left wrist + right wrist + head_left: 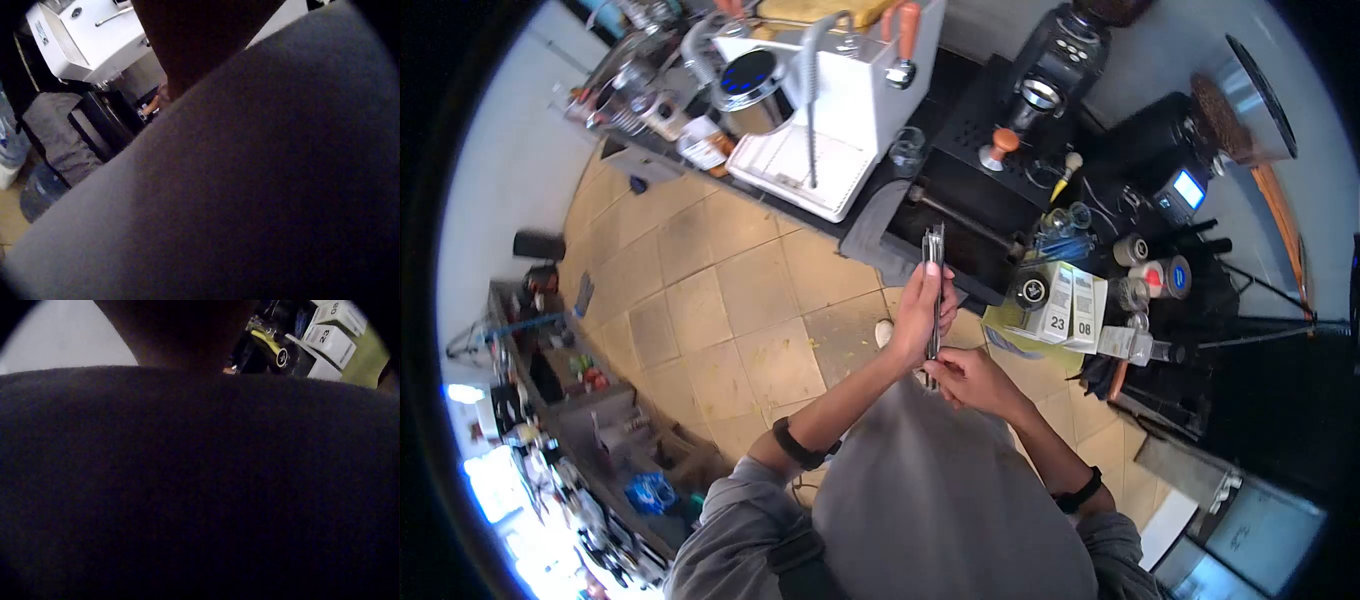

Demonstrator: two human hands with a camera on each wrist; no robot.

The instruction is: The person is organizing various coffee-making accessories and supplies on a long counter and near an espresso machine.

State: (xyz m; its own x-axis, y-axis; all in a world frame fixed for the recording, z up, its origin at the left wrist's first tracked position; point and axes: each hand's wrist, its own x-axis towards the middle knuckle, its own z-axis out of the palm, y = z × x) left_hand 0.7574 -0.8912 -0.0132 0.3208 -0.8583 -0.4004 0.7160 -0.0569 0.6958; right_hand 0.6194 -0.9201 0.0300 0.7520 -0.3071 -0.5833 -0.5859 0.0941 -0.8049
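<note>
In the head view a slim, shiny metal object [933,290], which I cannot name for certain, stands lengthwise in front of the body. The left hand [919,315] grips its middle, with the thumb lying along it. At its lower end the right hand [972,379] pinches it between thumb and curled fingers. The object's upper end points toward the counter and sticks out past the left fingers. Both wrist views are mostly filled by dark grey cloth and a shadowed arm, so neither shows the hands' grip.
Beyond the hands is a counter with a white espresso machine [825,150], a grey cloth [870,240], a wooden-handled tamper [1001,146] and a black grinder [1060,55]. To the right stand white boxes [1060,305] marked 23 and 08, and several jars. Tiled floor [770,360] lies below.
</note>
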